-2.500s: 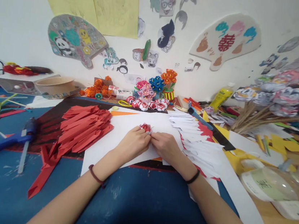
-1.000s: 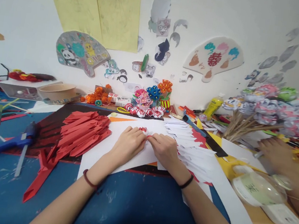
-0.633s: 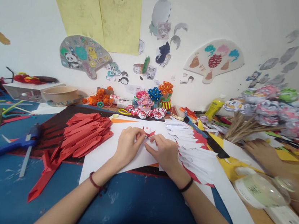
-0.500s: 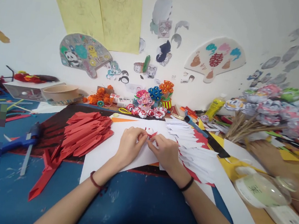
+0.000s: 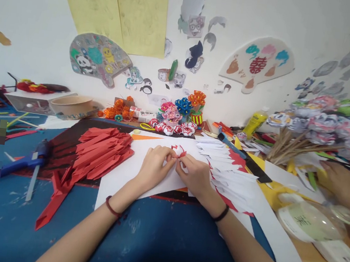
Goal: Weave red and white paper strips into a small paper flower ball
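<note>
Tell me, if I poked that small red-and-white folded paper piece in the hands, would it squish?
Probably a bit: the red-and-white folded paper piece has thin red tips sticking out, so those could bend or crumple. It's likely very light, since it looks small and papery.

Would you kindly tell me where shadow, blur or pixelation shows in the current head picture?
All in the head view: dark shadow over the scuffed blue tabletop, bottom centre; motion-like blur on a co-worker's bare hand, far right; pixelation over part of the left edge.
</note>
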{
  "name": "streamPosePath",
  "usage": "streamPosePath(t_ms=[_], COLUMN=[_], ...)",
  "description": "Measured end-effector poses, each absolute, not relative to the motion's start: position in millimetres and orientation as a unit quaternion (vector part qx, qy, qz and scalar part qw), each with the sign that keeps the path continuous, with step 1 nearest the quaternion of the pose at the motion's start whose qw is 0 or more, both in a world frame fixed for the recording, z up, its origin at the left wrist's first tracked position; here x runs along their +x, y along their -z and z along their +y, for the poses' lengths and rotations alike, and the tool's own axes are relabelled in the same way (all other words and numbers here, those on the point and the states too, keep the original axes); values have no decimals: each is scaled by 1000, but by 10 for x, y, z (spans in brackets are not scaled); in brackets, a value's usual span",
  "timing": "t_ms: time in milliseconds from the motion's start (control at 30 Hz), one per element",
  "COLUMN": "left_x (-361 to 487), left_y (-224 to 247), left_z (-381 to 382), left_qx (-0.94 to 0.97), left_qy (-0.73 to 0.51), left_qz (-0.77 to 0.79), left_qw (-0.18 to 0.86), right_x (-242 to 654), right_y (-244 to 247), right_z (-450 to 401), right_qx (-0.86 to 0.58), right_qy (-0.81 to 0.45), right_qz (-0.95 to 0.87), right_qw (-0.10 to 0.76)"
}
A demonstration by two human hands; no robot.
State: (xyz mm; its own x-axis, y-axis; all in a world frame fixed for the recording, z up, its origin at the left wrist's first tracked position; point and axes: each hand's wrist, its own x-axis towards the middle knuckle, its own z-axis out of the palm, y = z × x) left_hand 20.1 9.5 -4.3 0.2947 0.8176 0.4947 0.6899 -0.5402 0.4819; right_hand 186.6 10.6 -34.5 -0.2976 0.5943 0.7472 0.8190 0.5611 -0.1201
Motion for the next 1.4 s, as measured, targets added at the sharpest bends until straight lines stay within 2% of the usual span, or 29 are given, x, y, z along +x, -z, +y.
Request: streamPosePath(t_ms=[300, 533, 667, 867, 967, 1167, 1400], left_x=[239, 223, 221, 199, 191, 212, 178], left_y=[85, 101, 77, 42, 22, -5, -50], left_z=[41, 72, 72, 111, 129, 103, 98], left_qx=[838, 831, 838, 781, 750, 712, 707], left_qy=[-312, -306, -306, -364, -387, -423, -445], left_qz=[431, 434, 441, 490, 494, 510, 501], left_qw=[-124, -165, -96, 129, 207, 233, 224], right_x=[1882, 1879, 1871, 1880, 1878, 1867, 1921], right_y=[325, 316, 299, 273, 274, 251, 178], right_z=[117, 113, 108, 105, 102, 101, 169], right_qx=[-414, -410, -416, -417, -436, -456, -453], right_qy=[122, 140, 133, 82, 70, 48, 10], right_qz=[-811, -807, -806, -808, -797, -782, -746], right_qw=[394, 401, 400, 407, 411, 422, 488])
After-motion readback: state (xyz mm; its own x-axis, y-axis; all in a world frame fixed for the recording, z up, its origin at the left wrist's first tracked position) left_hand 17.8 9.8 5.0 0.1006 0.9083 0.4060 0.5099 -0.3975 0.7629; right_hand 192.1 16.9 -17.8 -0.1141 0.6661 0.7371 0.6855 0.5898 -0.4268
